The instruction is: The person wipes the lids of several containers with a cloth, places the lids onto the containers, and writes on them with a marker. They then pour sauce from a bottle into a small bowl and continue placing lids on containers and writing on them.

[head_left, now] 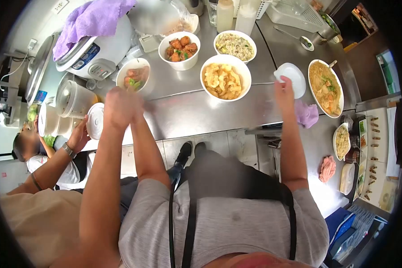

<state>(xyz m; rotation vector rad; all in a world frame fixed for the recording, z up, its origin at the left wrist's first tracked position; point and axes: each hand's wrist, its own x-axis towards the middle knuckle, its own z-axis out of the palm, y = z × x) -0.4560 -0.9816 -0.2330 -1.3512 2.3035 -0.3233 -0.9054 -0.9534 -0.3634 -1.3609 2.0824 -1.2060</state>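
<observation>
My right hand (285, 93) pinches the near left edge of a white lid (292, 79) above the steel counter. My left hand (136, 105) is blurred and partly covered by a co-worker's hand (117, 107). Both are at the near side of a white bowl (133, 77) with reddish-brown food and green leaves; my left fingers are hidden. Between my hands stands a bowl of pale yellow pieces in sauce (223, 79). Behind it are a bowl of fried rice (235, 47) and a bowl of browned chunks (181, 48).
At left, the co-worker's other hand (78, 135) holds a round lid (95, 121) beside stacked tubs (72, 99). A rice cooker (96, 56) carries a purple cloth (90, 22). At right are an oval noodle dish (324, 89) and another purple cloth (306, 114). Another person stands far left.
</observation>
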